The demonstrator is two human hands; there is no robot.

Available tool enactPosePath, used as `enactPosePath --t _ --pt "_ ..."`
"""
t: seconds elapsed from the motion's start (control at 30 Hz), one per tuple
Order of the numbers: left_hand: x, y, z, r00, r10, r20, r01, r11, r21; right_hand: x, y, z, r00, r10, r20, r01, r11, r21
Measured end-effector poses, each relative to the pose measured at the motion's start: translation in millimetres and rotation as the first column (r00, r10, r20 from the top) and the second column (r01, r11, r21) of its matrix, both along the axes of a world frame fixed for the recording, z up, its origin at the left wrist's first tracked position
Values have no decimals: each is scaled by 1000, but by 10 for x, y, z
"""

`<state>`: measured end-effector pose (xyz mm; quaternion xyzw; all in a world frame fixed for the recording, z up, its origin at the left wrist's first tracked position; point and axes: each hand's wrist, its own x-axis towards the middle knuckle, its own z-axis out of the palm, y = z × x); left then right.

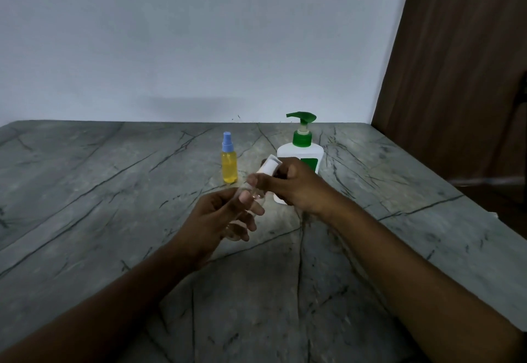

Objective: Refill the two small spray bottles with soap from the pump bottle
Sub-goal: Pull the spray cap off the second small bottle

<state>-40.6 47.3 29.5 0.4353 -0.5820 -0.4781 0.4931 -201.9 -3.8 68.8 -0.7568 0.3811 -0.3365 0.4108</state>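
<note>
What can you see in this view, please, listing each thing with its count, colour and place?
pump bottle: one, white with green pump, upright on the table's far side, partly behind the right hand
yellow spray bottle: one, yellow with blue cap, upright left of the pump bottle
clear spray bottle: one, clear with white cap, held tilted above the table
table: one, grey with dark veins
wall: one, pale, behind the table
wooden panel: one, brown, far right
left hand: holds the clear bottle's body
right hand: grips its white cap
</note>
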Motion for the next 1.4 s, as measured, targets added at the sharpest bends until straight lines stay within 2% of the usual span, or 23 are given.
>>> enactPosePath --t 0.07,0.13,0.2,0.27,0.33,0.4,0.47,0.6,0.7,0.77,0.8,0.87,0.93,1.0,1.1,1.2,1.3,1.37,1.4 --pt "53 -38 -41 1000 15 4 -15 1000 23 -129 -68 24 992 117 -47 -113 990 79" --pt "74 -66 -85 998 61 8 -62 998 34 -247 -123 33 981 192 -29 -182 963 199" --pt "75 -78 -113 992 121 16 -122 992 25 -271 -125 50 990 137 20 -137 951 276" --pt "59 -78 -117 982 173 79 -171 985 -35 -190 -75 69 1000 -15 8 13 974 225" --pt "33 -59 -117 966 218 137 -206 974 -94 -56 -16 39 984 -162 -74 167 983 79" --pt "9 -45 -120 946 259 194 -236 962 -135 71 33 -41 965 -242 -102 236 970 -62" --pt "-8 -40 -123 928 281 244 -245 955 -167 123 52 -96 963 -256 -79 246 962 -117" --pt "-2 -36 -120 936 259 238 -220 959 -178 53 12 -57 999 -28 29 25 994 107" --pt "-3 -33 -121 946 249 209 -216 961 -170 -50 -44 -40 987 126 102 -150 952 267" --pt "-4 -38 -116 945 252 208 -224 963 -148 -66 -56 -31 985 141 100 -165 939 301" --pt "-2 -44 -115 943 253 216 -227 964 -138 -45 -41 -29 994 95 62 -108 960 257" --pt "0 -58 -120 935 262 237 -237 963 -129 48 9 -53 996 -86 -14 87 994 71" --pt "-8 -67 -131 927 276 256 -251 960 -126 151 61 -113 969 -242 -59 235 966 -107" --pt "-22 -71 -150 922 280 269 -257 959 -118 222 97 -184 952 -297 -71 278 939 -201" --pt "-13 -75 -167 925 270 268 -250 962 -109 213 71 -189 973 -221 -62 205 958 -200" --pt "-1 -78 -172 928 258 267 -240 966 -99 105 -2 -122 996 -28 -80 26 999 -26" --pt "0 -77 -179 922 263 283 -241 964 -110 -10 -64 -88 989 123 -85 -116 989 88" --pt "3 -71 -175 919 265 291 -242 964 -111 -19 -58 -80 989 127 -76 -118 987 108" --pt "1 -71 -170 916 264 303 -243 964 -108 6 -42 -88 996 69 -64 -65 996 62"
